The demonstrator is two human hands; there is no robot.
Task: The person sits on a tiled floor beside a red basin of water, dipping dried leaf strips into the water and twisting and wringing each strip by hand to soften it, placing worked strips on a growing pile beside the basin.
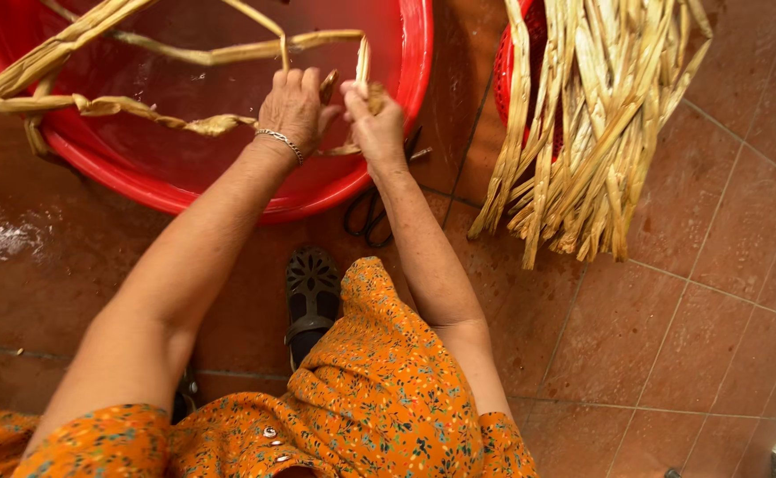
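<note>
Here, over the near rim of the large round red plastic basin (366, 181): left hand (292, 108) and right hand (375, 124), fingers of both closed on the ends of long dried tan plant strips (184, 55) trailing across the basin. Silver bracelet (280, 142) at left wrist. Beside the basin, to its right: bundle of pale dried stalks (583, 133) lying over a red mesh basket (514, 66). Just below the rim, on the brown tiled floor (698, 310): black scissors (372, 217), black sandal (311, 296). Risks, judged: brittle strip snapping under a sharp pull; trailing lengths tangling; foot shifting onto scissors.
</note>
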